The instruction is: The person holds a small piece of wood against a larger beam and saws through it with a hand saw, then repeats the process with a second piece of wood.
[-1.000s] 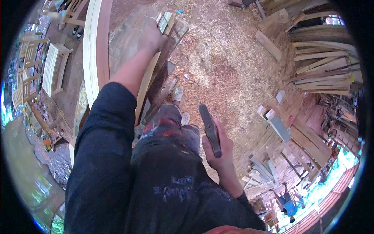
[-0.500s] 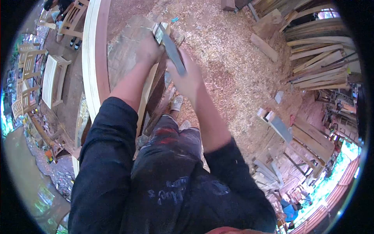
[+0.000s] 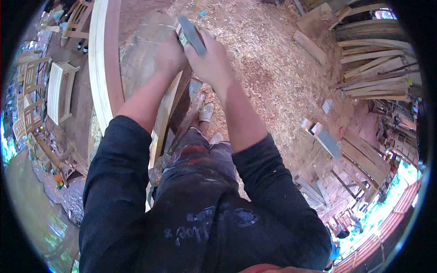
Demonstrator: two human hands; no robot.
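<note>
In the head view my right hand [image 3: 207, 57] is closed round a flat grey bar [image 3: 192, 36], which lies slanted across a small pale wooden piece [image 3: 182, 38]. My left hand [image 3: 170, 54] is closed on that wooden piece, just left of the bar. The two hands are close together over the end of a wooden workbench [image 3: 166, 113]. My fingertips are partly hidden, and the contact between bar and wood is hard to make out.
A long curved plank [image 3: 104, 59] stands left of my hands. Wooden benches [image 3: 61, 93] and chairs are further left. Stacked boards [image 3: 373, 73] lie at the right, more planks [image 3: 364, 154] at lower right. Shavings cover the floor [image 3: 273, 91]. Other people are partly visible at the edges.
My right hand and the grey bar have moved up and left, so the bar reaches further past the wooden piece. The whole view has shifted slightly.
</note>
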